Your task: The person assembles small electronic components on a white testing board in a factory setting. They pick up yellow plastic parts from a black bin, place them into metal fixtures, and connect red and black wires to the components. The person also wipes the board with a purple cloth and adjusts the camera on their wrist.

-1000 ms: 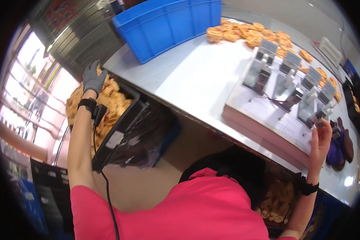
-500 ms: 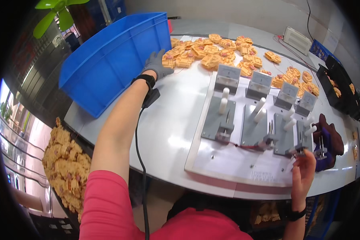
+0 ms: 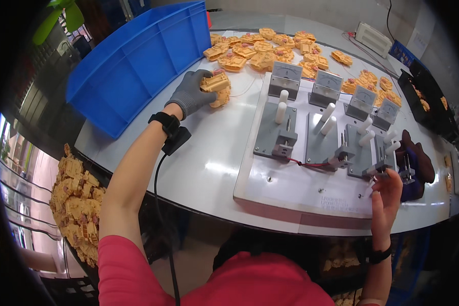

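Note:
My left hand (image 3: pixel 191 93), in a grey glove, is closed on yellow-orange plastic parts (image 3: pixel 217 84) with reddish bits and thin wires; it looks like more than one, but I cannot tell. They are just above the table, beside the blue bin. My right hand (image 3: pixel 387 196), bare, is at the front of the rightmost station of a test board (image 3: pixel 290 183). Its fingers are curled at a small metal block (image 3: pixel 378 168); what lies between them is hidden. The board carries grey plates with white pegs (image 3: pixel 280 112) and upright dial meters (image 3: pixel 285 76).
A large blue bin (image 3: pixel 137 66) stands at the left. More yellow-orange parts (image 3: pixel 262 60) are spread behind the board, and a heap (image 3: pixel 76 204) lies below the left table edge. A black bin (image 3: pixel 426 102) and dark cloth (image 3: pixel 418 163) sit right. A cable (image 3: pixel 163 219) trails from my left wrist.
My left hand has picked up yellow-orange parts from the near edge of the pile and drawn them toward me. My right hand stays at the rightmost station. The view has shifted slightly.

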